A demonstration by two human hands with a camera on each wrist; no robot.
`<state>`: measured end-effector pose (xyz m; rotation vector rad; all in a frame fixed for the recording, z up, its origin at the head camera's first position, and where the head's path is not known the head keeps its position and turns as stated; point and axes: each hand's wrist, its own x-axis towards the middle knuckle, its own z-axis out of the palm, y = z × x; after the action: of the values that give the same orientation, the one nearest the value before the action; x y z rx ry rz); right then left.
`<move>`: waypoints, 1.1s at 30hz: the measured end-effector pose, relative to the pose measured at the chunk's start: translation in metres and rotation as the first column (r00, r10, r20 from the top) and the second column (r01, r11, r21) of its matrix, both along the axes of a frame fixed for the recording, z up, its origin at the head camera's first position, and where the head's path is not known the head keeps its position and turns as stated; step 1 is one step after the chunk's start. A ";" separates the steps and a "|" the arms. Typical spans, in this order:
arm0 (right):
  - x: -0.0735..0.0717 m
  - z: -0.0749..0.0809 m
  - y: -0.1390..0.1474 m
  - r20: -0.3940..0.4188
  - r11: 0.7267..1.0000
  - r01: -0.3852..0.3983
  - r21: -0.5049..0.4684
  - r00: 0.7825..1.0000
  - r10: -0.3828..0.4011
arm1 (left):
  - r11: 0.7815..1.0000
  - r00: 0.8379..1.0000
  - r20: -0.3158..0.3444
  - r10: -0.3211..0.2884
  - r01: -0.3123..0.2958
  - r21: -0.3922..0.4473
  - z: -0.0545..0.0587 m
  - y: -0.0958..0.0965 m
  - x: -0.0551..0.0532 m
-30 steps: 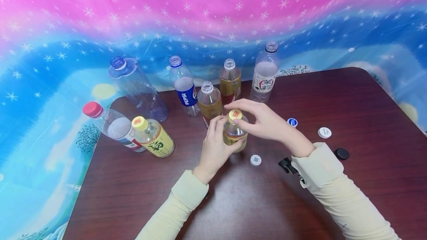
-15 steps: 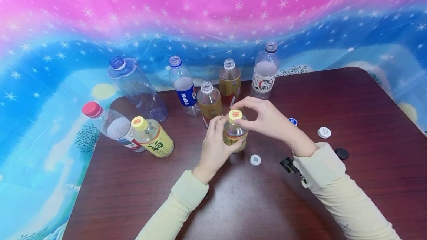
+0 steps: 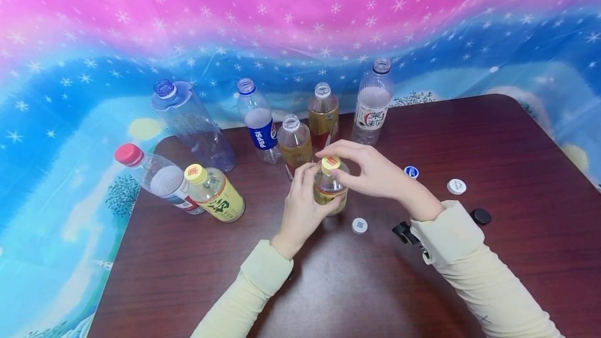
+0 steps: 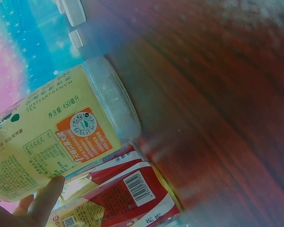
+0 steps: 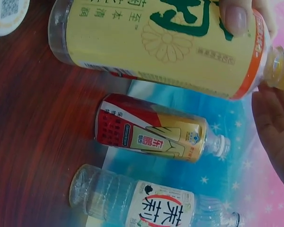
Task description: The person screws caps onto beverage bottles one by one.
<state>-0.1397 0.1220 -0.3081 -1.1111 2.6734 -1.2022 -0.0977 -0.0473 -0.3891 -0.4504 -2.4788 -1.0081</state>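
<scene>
My left hand [image 3: 302,205] grips a chrysanthemum tea bottle [image 5: 170,42] round its yellow label; the bottle stands upright on the table. A yellow cap [image 3: 331,164] with red print sits at its neck. Thumb and fingers of my right hand [image 3: 371,171] are round that cap, the thumb at its near right side and the fingertips behind it. In the right wrist view the right hand's fingers lie beside the cap at the frame's edge. The left wrist view shows the lower label, with a left fingertip [image 4: 49,194] along it.
Behind stand uncapped bottles: Pepsi [image 3: 264,132], two gold-labelled ones [image 3: 297,150], a jasmine bottle [image 3: 371,113] and a large bluish bottle [image 3: 202,129]. A red-capped bottle [image 3: 164,179] and yellow-capped bottle [image 3: 220,200] stand left. Loose caps include white [image 3: 359,226], blue [image 3: 411,172] and black [image 3: 481,216] ones.
The right hand's fingers have shifted round the cap, turning right and then back left. The cap's print has rotated slightly. My left hand and the bottle have stayed in place.
</scene>
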 end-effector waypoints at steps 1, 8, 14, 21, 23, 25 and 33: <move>0.000 0.001 0.001 -0.001 1.000 -0.002 0.000 1.000 0.002 | 1.000 1.000 -0.003 0.000 0.000 -0.001 0.000 0.000 0.000; -0.001 0.004 0.004 0.011 0.999 0.036 0.008 0.999 -0.036 | 1.000 1.000 -0.005 0.001 -0.001 -0.006 0.000 -0.001 0.001; -0.001 0.004 0.003 0.000 0.997 0.077 0.006 0.997 -0.077 | 1.000 1.000 -0.009 -0.002 0.002 -0.004 0.001 0.000 0.001; -0.001 0.004 0.000 -0.006 0.992 0.123 0.002 0.992 -0.123 | 1.000 1.000 -0.009 -0.003 0.003 -0.004 0.001 0.000 0.001; -0.001 0.004 0.000 0.000 0.993 0.121 0.001 0.993 -0.121 | 1.000 1.000 -0.008 -0.004 0.004 -0.003 0.001 0.001 0.001; -0.001 0.003 0.000 0.006 0.995 0.102 0.006 0.995 -0.102 | 1.000 1.000 -0.006 -0.007 0.007 -0.002 0.001 0.001 0.000; -0.002 0.002 0.003 0.003 0.999 0.033 -0.005 0.999 -0.033 | 1.000 1.000 0.018 0.005 -0.005 0.002 0.002 0.001 0.002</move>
<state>-0.1412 0.1253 -0.3066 -1.0693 2.6986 -1.2147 -0.0953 -0.0460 -0.3873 -0.4362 -2.4929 -1.0168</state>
